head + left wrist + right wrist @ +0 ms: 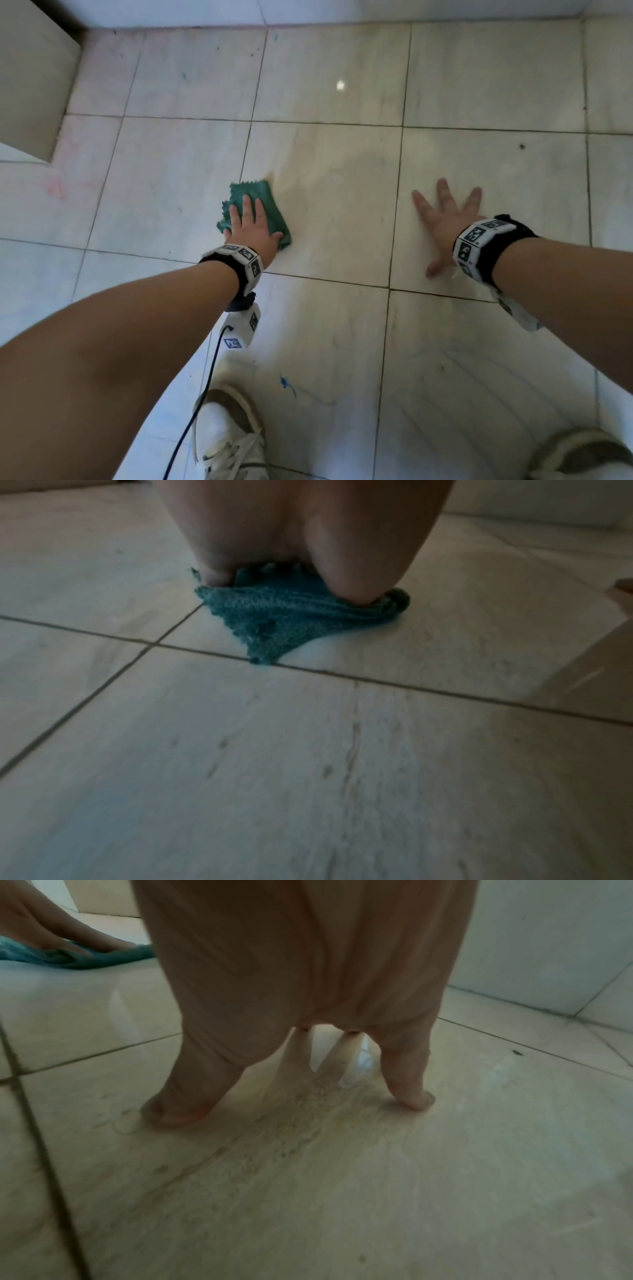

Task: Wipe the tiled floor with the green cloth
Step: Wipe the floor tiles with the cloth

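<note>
A folded green cloth (270, 209) lies on the pale tiled floor (329, 192) left of centre. My left hand (251, 228) lies flat on top of it with straight fingers, pressing it to the tile. In the left wrist view the cloth (294, 615) bunches under the palm (291, 528), one corner touching a grout line. My right hand (442, 219) is spread flat on the bare tile to the right, fingers splayed. The right wrist view shows its fingertips (414, 1099) planted on the floor (308, 1177), with the cloth (103, 959) far left.
A beige cabinet corner (30, 75) stands at the far left. A white wall base (342, 10) runs along the back. My two shoes (229, 435) (582, 455) are at the near edge. A blue mark (286, 383) and a dark speck (522, 146) dot the tiles.
</note>
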`<move>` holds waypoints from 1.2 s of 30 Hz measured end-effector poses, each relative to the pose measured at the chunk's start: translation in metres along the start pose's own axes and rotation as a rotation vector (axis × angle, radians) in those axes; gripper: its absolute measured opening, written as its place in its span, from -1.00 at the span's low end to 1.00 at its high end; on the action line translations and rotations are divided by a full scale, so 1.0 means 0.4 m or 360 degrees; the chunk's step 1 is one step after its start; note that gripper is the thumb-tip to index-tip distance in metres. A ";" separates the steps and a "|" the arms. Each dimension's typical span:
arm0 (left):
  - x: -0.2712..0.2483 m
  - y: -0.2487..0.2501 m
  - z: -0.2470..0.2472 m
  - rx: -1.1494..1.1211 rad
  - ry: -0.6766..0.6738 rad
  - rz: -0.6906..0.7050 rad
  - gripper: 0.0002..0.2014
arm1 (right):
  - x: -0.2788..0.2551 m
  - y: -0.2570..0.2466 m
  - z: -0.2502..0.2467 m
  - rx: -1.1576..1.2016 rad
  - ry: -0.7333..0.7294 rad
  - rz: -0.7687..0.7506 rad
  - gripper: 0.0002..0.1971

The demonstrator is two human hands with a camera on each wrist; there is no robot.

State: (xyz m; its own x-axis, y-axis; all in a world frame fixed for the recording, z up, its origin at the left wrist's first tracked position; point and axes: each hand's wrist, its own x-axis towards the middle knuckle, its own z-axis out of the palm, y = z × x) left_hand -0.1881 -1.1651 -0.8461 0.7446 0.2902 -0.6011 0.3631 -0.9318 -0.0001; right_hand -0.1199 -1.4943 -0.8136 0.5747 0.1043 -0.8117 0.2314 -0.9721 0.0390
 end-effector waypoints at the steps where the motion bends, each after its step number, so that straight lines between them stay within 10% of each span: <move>1: 0.003 0.008 -0.003 0.0007 0.0003 0.0011 -0.22 | -0.002 0.000 -0.001 0.0002 -0.0001 0.0005 0.54; 23: -0.147 0.388 0.107 0.0383 -0.0150 0.0839 -0.17 | -0.004 -0.012 -0.006 -0.0025 0.0011 0.0019 0.56; 36: -0.092 0.042 0.043 -0.0030 -0.0025 0.0154 -0.20 | 0.003 -0.025 -0.008 -0.0076 0.0036 0.0012 0.58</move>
State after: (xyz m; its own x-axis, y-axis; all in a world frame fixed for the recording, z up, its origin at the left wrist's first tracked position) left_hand -0.2189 -1.1953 -0.8379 0.7679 0.1956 -0.6100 0.3005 -0.9510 0.0734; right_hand -0.1191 -1.4840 -0.8130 0.5939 0.1021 -0.7981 0.2639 -0.9618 0.0733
